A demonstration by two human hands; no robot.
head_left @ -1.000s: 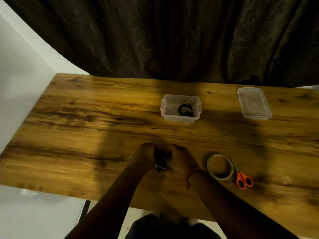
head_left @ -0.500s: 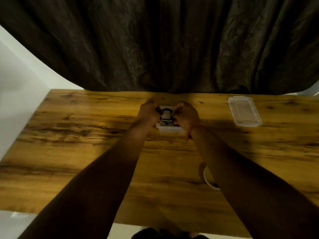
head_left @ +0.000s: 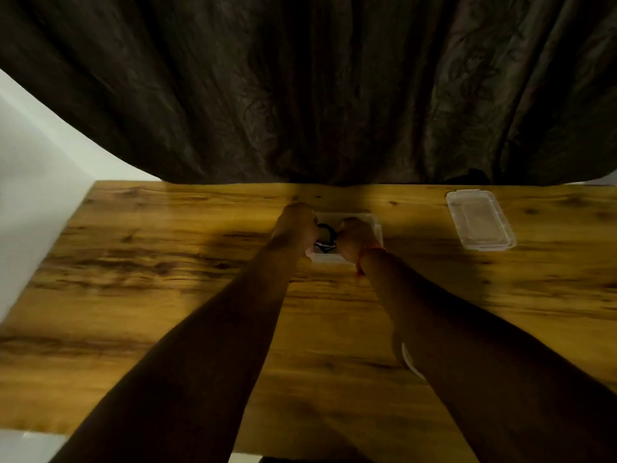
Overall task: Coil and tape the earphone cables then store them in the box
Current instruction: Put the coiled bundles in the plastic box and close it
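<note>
Right over the open box point(head_left: 347, 259), a coiled black earphone cable point(head_left: 325, 236) hangs between the two hands, with a pale band across its lower part (too blurred to say whether that is tape). The left hand point(head_left: 295, 225) grips the coil from its left side, fingers curled in toward it; the right hand point(head_left: 355, 237) grips it from the right, fingers likewise curled, so both hands are clamped on the same coil and sit close together with only the loop between them. Whether the coil already touches the floor of the box cannot be told, since the hands cover most of it. The box is a small clear plastic one, its near wall and right rim showing past the wrists, and it stands toward the far edge of the wooden worktop point(head_left: 150, 295). An orange thread point(head_left: 365, 257) circles the right wrist. Both forearms reach straight out from the near edge of the worktop. Well to the right of the box, near the far edge, lies the clear lid point(head_left: 479, 223), flat and apart from everything else. Under the right forearm a pale curved sliver of a tape roll point(head_left: 409, 360) shows, mostly hidden by the arm. Behind the worktop hangs a dark, creased curtain point(head_left: 317, 88), and a white wall point(head_left: 36, 182) borders the left side.
</note>
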